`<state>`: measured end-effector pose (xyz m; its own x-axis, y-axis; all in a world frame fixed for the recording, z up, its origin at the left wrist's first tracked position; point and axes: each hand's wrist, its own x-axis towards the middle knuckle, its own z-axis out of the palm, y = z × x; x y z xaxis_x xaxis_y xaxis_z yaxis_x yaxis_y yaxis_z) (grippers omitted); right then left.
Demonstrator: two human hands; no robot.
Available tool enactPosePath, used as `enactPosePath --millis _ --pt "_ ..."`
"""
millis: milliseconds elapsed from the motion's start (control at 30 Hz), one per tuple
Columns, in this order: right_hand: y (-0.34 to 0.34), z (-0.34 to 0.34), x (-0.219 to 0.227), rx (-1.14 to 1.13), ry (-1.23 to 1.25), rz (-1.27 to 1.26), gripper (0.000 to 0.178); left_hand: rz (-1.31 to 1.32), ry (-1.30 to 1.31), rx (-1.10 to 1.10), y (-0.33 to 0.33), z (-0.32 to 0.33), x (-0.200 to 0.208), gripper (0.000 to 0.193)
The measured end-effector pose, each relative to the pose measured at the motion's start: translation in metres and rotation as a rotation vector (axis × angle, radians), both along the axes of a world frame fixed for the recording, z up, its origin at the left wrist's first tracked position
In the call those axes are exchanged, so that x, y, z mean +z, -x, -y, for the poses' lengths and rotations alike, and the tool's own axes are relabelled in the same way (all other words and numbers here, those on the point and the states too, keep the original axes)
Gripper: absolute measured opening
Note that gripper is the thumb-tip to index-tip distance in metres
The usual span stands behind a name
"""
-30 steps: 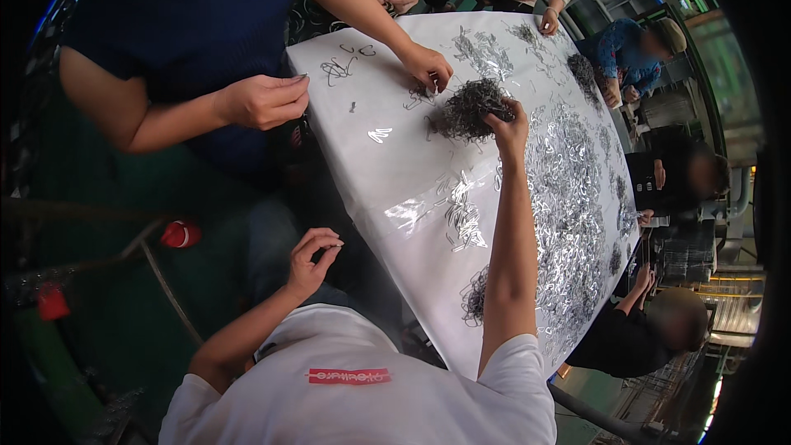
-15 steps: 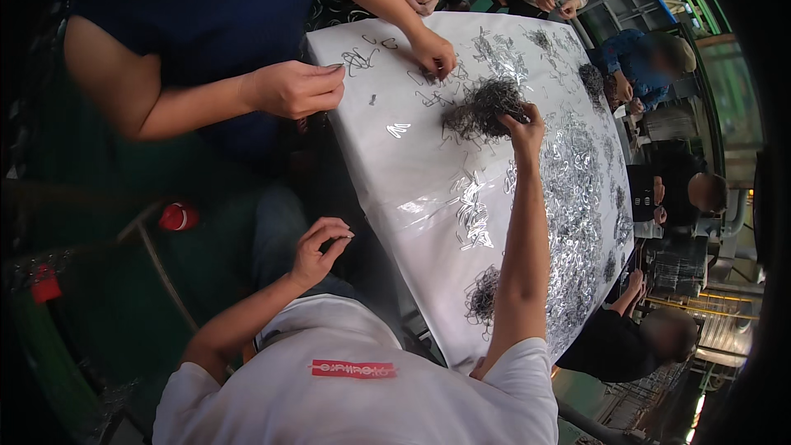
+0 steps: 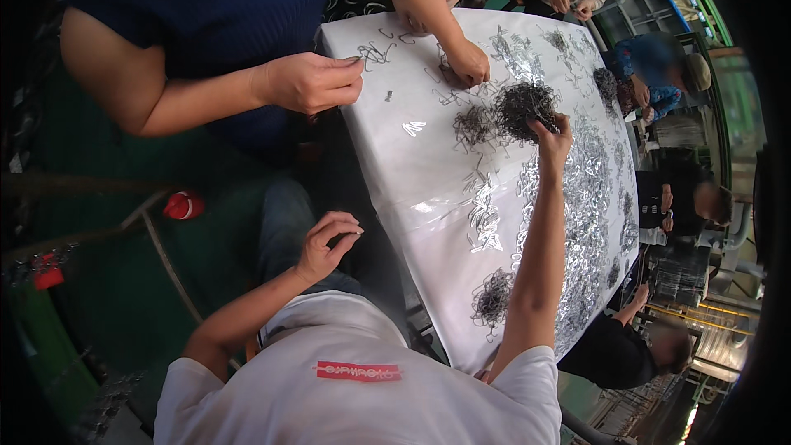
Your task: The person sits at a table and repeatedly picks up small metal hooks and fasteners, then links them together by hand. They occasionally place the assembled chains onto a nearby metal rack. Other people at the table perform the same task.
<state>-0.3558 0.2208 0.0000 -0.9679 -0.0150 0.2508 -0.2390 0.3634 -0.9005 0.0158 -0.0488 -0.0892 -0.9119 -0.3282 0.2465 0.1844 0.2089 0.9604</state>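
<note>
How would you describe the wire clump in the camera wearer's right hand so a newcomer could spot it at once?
Find the big white-topped table, then the wearer's right hand reaching over it. That hand grips a dark, dense, bushy clump of bent wires. Unlike the smaller, looser heap just to its left, this clump is held.

From where I'm standing, the one clear bit of print is on the chest of the white T-shirt [image 3: 354,408]: a narrow red label [image 3: 358,371], wider than it is tall, with pale lettering along it. The letters sit upside down to the wearer looking down, and a thin pale line cuts through them. Over on the right, a person's dark clothing [image 3: 653,189] bears pale marks [image 3: 655,209] too small to read.
</note>
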Motion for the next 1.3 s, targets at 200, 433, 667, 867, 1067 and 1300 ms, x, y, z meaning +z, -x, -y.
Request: enactPosePath --millis 200,433,667,867,1067,1300 --pt "0.010 -0.023 -0.006 -0.040 -0.179 -0.052 0.043 -0.010 -0.011 -0.030 0.000 0.000 -0.001 0.019" --pt "0.007 -0.022 -0.011 -0.065 -0.090 0.012 0.044 -0.010 0.005 -0.029 -0.002 0.000 0.001 0.018" --pt "0.027 -0.034 -0.018 -0.047 -0.153 0.057 0.042 -0.019 0.001 -0.035 -0.001 -0.001 0.001 0.020" --pt "0.048 -0.036 -0.046 -0.110 -0.522 -0.058 0.052 -0.040 0.040 -0.036 0.003 -0.007 0.004 0.018" --pt "-0.026 -0.023 -0.033 -0.049 -0.646 -0.317 0.040 -0.070 0.095 -0.040 0.007 -0.012 0.017 0.019" --pt "-0.158 0.025 -0.051 0.565 -0.752 0.047 0.008 -0.107 0.172 -0.093 0.016 -0.019 0.032 0.018"
